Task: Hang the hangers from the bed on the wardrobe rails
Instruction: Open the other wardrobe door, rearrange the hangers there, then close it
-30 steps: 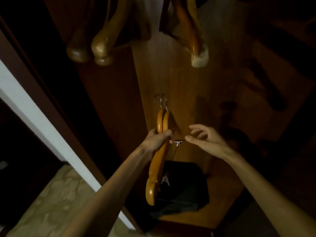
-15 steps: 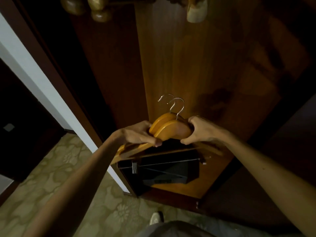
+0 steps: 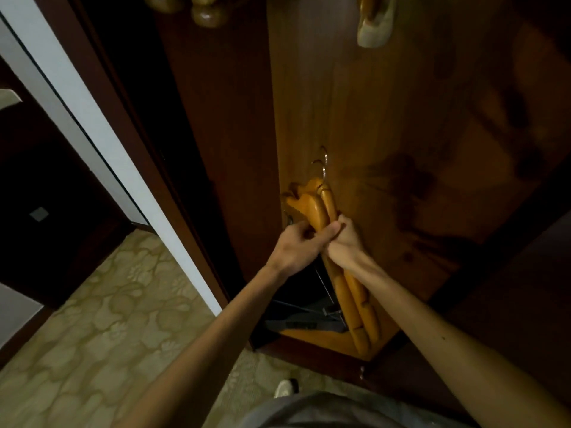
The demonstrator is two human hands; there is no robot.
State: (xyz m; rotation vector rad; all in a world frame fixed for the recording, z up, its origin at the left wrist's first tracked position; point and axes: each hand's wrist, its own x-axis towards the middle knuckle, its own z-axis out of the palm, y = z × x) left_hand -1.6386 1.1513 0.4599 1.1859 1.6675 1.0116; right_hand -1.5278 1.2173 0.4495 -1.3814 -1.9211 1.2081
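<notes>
two orange-tan wooden hangers w/ thin metal hooks point(image 3: 324, 208) sit bunched together in front of the open wardrobe, low down near its floor, hooks pointing up and away, long arms trailing down toward the person. both hands are on the bundle at mid-length: left hand point(image 3: 298, 242) has fingers curled round the shoulders from the left side, right hand point(image 3: 341, 239) is wrapped round the same spot from the right, thumb over the top. so both closed on the pair, knuckles touching.

behind the hangers is the lit wooden back panel of the wardrobe point(image 3: 386, 103). under the hands, on the wardrobe floor, lies a dark folded item w/ metal bars point(image 3: 302, 316), can't tell what it is. at the top edge hang the ends of hangers already up point(image 3: 210, 15), approx 4 ends showing, rail itself out of view. left: white door frame strip point(image 3: 102, 125), patterned beige carpet point(image 3: 102, 319), one pale shoe toe point(image 3: 285, 387) at bottom.

risks, imo: the 2 hooks sit v. close and could snag each other when the pair gets split, so one hanger may drop. the lower bars could also catch on the dark item's metal. rail is high above, so a blind reach might miss it.

count: 2 hangers held, 2 hooks, 2 hands.
</notes>
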